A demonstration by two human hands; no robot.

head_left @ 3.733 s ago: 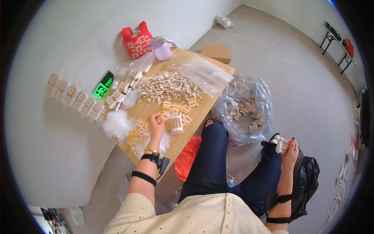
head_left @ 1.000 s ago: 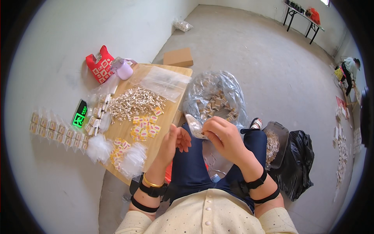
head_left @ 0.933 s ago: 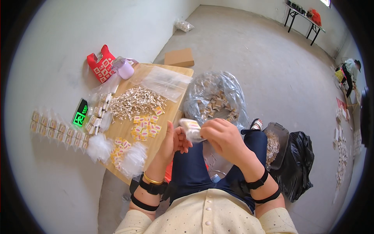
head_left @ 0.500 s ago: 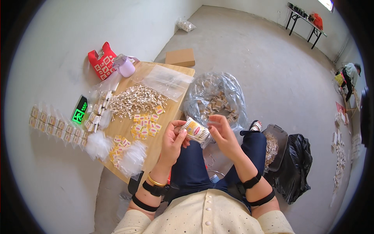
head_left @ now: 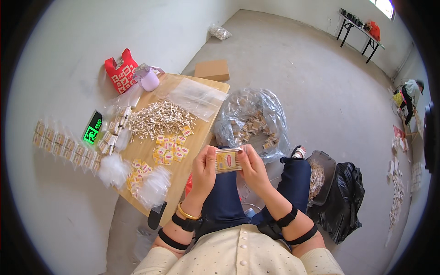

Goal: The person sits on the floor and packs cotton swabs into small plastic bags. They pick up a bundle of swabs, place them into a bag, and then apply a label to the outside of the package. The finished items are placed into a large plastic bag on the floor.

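Between my two hands, over my lap, is a small clear bag of cotton swabs with a yellow card on its face. My left hand is closed on its left end, thumb on top. On the right end, my right hand pinches the bag with thumb and fingers. To the left on the wooden table lie a heap of loose cotton swabs, yellow cards and a stack of clear empty bags. Just beyond my hands stands a big clear plastic sack holding several packed bags.
A lilac jug and red bag sit at the table's far left. Cardboard box lies on the floor beyond. Right of my legs are a grey bin and black plastic bag. Another person bends at far right.
My right hand has come in from beside the bag and now grips its right end. The bag has been turned from a slant to nearly level.
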